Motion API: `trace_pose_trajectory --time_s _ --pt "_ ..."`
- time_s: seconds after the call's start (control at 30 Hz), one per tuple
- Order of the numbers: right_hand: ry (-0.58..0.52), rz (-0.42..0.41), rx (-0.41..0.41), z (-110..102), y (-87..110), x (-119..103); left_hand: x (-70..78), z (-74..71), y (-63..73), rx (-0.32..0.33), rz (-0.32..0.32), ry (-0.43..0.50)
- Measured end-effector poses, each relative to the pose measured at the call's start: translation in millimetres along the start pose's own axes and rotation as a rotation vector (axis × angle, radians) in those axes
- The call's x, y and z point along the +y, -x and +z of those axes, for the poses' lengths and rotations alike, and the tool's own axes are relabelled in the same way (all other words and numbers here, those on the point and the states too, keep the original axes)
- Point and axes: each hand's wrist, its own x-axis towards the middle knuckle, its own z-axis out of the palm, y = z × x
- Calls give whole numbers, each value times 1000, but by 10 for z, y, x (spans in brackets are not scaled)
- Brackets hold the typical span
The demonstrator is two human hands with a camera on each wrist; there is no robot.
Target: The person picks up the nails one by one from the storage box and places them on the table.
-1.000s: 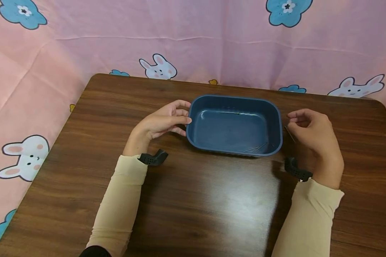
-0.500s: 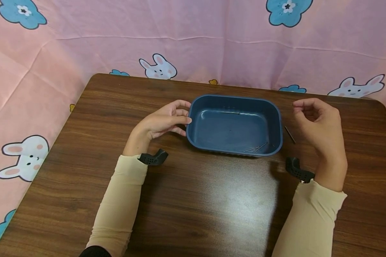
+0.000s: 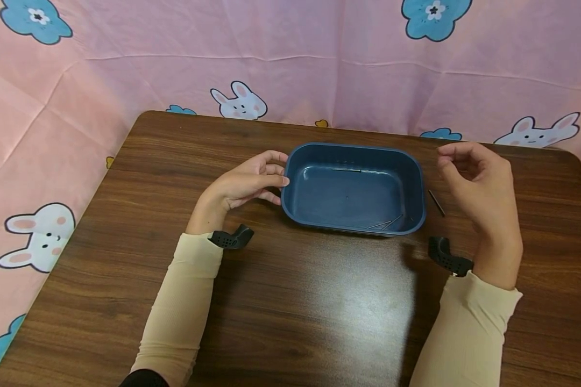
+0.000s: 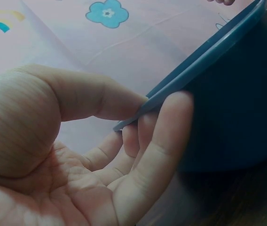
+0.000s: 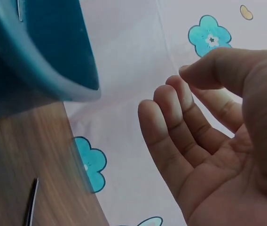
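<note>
My left hand [image 3: 252, 180] grips the left end of a dark blue, rounded rectangular tub [image 3: 295, 209], thumb at the rim and fingers against the outer wall. The left wrist view shows the thumb [image 4: 105, 99] touching that rim. Inside the tub lie several thin metal pins like nails, one along the back [image 3: 347, 170], others in the front right corner [image 3: 390, 221]. My right hand [image 3: 484, 180] is raised beyond the tub's right end, thumb and index fingertips close together. Whether something tiny sits between them is unclear. Below it, a nail-like metal pin [image 3: 437, 203] lies on the table.
The brown wooden table [image 3: 295, 322] ends at a pink cloth [image 3: 290, 32] printed with rabbits and flowers, hanging behind and at the left. Black wrist mounts [image 3: 231, 237] sit at both wrists, beside the cream sleeves.
My right hand has risen away from the pin on the table, moving back and slightly right, then a touch left. The left hand and tub have stayed put.
</note>
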Motion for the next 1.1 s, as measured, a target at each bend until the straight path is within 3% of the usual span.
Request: trace_pose_trajectory --time_s 0.37,0.87,1.1 --pt "13 -28 -149 49 5 -124 -1 -7 7 -6 0 12" --pt "75 -74 -442 207 2 -248 14 7 13 -4 1 17" --pt "160 -28 -612 297 -15 -276 -7 -4 -4 -12 7 12"
